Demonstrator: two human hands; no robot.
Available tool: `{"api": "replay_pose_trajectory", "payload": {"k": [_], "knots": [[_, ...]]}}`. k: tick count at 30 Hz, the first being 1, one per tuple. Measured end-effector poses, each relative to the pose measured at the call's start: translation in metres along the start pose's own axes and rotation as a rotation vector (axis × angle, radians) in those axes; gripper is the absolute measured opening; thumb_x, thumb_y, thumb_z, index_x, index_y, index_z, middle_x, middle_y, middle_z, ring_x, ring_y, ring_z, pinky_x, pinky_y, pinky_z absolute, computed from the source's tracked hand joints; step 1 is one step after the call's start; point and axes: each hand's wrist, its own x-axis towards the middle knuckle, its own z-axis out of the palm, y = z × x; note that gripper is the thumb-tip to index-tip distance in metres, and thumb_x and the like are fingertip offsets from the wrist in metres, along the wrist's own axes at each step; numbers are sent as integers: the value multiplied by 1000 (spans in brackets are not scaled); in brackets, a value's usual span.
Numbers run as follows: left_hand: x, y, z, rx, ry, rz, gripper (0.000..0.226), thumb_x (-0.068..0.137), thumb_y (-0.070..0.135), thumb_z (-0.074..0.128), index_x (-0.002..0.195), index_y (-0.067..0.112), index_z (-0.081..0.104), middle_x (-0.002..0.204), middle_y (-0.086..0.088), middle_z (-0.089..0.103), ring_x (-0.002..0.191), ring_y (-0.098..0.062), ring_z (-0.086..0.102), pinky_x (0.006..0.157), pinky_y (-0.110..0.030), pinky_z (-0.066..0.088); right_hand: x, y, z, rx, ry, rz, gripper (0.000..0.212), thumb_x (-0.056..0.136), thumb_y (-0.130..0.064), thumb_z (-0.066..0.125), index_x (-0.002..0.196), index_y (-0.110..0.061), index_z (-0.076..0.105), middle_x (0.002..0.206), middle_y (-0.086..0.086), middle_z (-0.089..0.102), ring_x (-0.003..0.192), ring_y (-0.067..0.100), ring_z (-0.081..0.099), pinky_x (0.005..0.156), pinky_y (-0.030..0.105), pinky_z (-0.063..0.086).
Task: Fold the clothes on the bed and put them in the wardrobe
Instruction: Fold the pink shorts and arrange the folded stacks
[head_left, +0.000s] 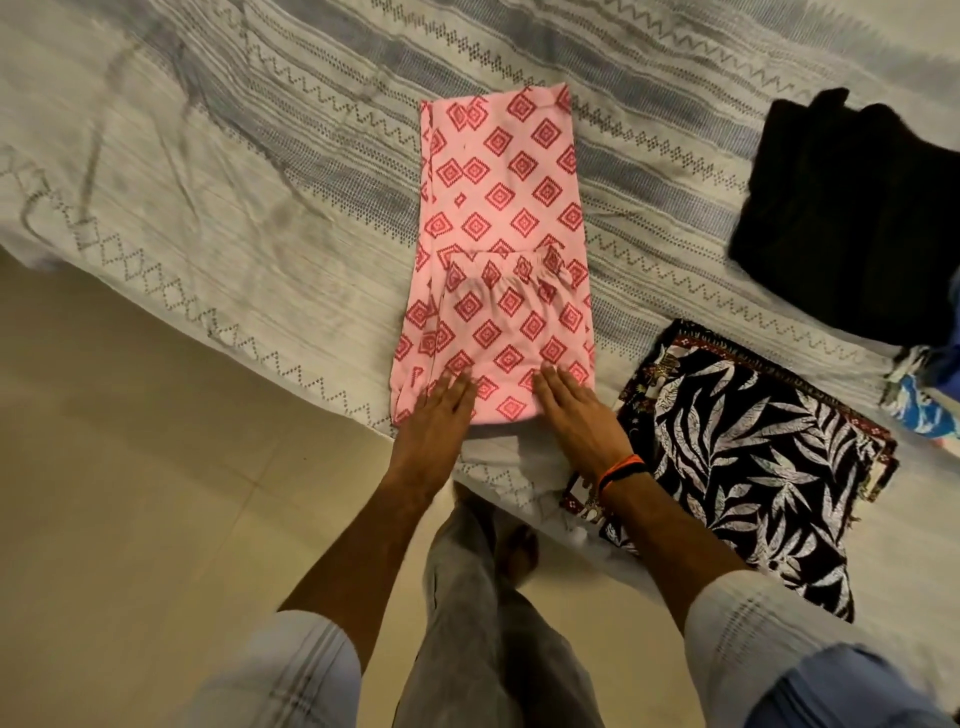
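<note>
pressing a pink patterned garment (498, 249) flat on the bed (208, 171)
left hand (436, 415) and right hand (576, 410) lie with straight fingers on its end at the bed's near edge, gripping nothing.

A bed (218, 171) fills the upper part of the view, running on a slant from the left edge down to the lower right. Its cover is pale grey-white, woven with broad blue-grey bands and thin rows of dark zigzags and diamonds, and lies creased on the left. Below it shows the floor (130, 467), of large beige tiles with faint joints, under warm, dim indoor light.
</note>
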Motion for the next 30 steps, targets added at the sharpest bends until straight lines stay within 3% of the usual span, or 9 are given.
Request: {"api": "replay_pose_trajectory", "payload": {"k": [2, 6, 11, 15, 21, 26, 30], "knots": [[-1, -3, -4, -27, 1, -6, 77, 98, 15, 55, 157, 19, 7, 165, -2, 3, 151, -25, 8, 116, -52, 31, -1, -2, -10, 5, 5, 8, 64, 101, -3, 41, 155, -4, 7, 163, 19, 8, 150, 33, 14, 117, 47, 27], [-18, 3, -29, -33, 50, -5, 63, 98, 17, 56, 153, 16, 25, 160, -6, 26, 146, -28, 28, 111, -49, 39, -15, -7, -37, -3, 51, 22, 52, 100, -4, 45, 150, -8, 31, 158, 13, 31, 143, 29, 35, 108, 45, 41], [-56, 17, -61, -64, 128, -4, 38, 101, 24, 50, 139, 19, 47, 139, -5, 55, 123, -24, 55, 96, -37, 50, -51, -16, -68, 0, 71, 39, 33, 97, -5, 51, 129, -12, 54, 130, 8, 61, 113, 27, 61, 94, 41, 54], [-90, 28, -78, -89, 104, -60, 33, 100, 26, 50, 132, 22, 54, 127, -4, 62, 110, -24, 62, 92, -35, 52, -86, -24, -79, 39, 78, 80, 32, 97, -7, 50, 126, -15, 60, 123, 7, 64, 109, 27, 62, 92, 42, 54], [-135, 39, -90, -70, 106, -78, 32, 97, 23, 51, 128, 20, 58, 126, -10, 62, 110, -30, 61, 94, -40, 49, -131, -37, -98, 135, 68, 83, 38, 94, -4, 48, 129, -14, 60, 127, 11, 63, 116, 31, 57, 98, 43, 50], [-133, 39, -110, -119, 133, -118, 28, 96, 26, 52, 122, 19, 61, 120, -12, 64, 105, -33, 63, 91, -41, 50, -133, -33, -116, 222, 125, 130, 44, 89, 3, 51, 126, -17, 63, 122, 9, 66, 109, 29, 61, 94, 42, 53], [-110, 31, -134, -191, 168, -142, 31, 95, 22, 52, 125, 17, 59, 119, -13, 65, 104, -34, 64, 90, -42, 52, -108, -24, -142, 333, 188, 174, 28, 90, -5, 59, 115, -16, 68, 112, 6, 69, 99, 26, 64, 88, 43, 56]]}}
